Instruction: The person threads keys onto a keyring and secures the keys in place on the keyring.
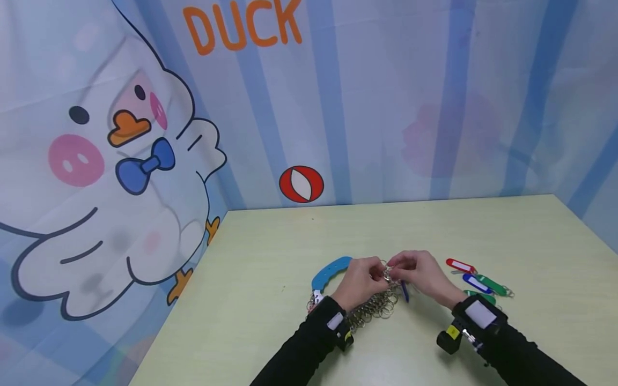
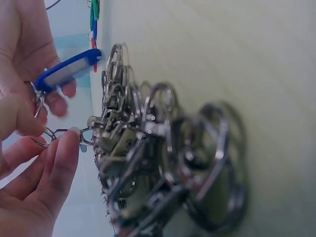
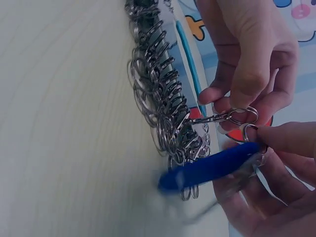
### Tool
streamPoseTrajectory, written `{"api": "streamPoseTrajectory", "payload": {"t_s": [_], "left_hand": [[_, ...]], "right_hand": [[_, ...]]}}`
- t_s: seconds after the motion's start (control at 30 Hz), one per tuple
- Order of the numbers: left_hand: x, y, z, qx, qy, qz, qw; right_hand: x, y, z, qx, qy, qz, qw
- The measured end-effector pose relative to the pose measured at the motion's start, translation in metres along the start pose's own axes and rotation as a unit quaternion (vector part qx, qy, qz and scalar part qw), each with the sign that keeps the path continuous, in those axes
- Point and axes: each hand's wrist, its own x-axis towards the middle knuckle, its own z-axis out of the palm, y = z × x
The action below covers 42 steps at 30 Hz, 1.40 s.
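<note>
My left hand [image 1: 359, 281] pinches the split ring [image 3: 244, 116] of a small metal swivel clasp [image 3: 212, 119] between thumb and fingers. Facing it, my right hand [image 1: 420, 273] pinches the wire ring [image 3: 251, 129] of a blue key tag [image 2: 69, 71] with a pale label window. The two rings are close together at the fingertips. From the left hand's clasp a row of many metal clasps with rings [image 1: 372, 308] hangs down toward the table. A blue curved handle [image 1: 330, 271] lies beyond the left hand, with a chain at its end.
Right of my right hand, several key tags lie on the pale table [image 1: 270, 338]: a red tag [image 1: 461, 265], another blue tag [image 1: 477, 283] and a green tag [image 1: 493, 285]. A printed duck curtain [image 1: 376, 107] stands behind the table.
</note>
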Motion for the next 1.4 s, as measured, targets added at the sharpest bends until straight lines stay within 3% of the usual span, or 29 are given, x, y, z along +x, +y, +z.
{"api": "streamPoseTrajectory", "payload": {"t_s": [0.17, 0.5, 0.7, 0.83, 1.03, 1.17, 1.4], "left_hand": [[0.000, 0.001, -0.001, 0.007, 0.000, 0.010, 0.9999], [0.001, 0.000, 0.000, 0.004, -0.002, -0.010, 0.9999], [0.002, -0.001, 0.000, 0.019, 0.005, -0.008, 0.9998], [0.003, -0.001, 0.001, 0.022, 0.007, -0.007, 0.9997], [0.004, -0.002, 0.002, 0.025, 0.013, -0.006, 0.9996], [0.003, -0.001, 0.002, 0.022, 0.014, -0.010, 0.9996], [0.001, -0.002, 0.001, 0.021, 0.012, -0.002, 0.9997]], "right_hand": [[-0.002, -0.003, -0.003, 0.025, -0.002, 0.019, 0.9995], [0.002, -0.003, -0.007, 0.112, -0.045, 0.070, 0.9902], [0.003, 0.006, -0.010, 0.129, -0.096, 0.047, 0.9859], [0.004, 0.008, -0.007, 0.104, -0.099, 0.010, 0.9895], [0.003, 0.004, 0.004, -0.020, -0.021, -0.049, 0.9984], [0.001, 0.002, 0.009, -0.098, 0.032, -0.088, 0.9908], [0.001, 0.006, 0.012, -0.160, 0.063, -0.141, 0.9749]]}}
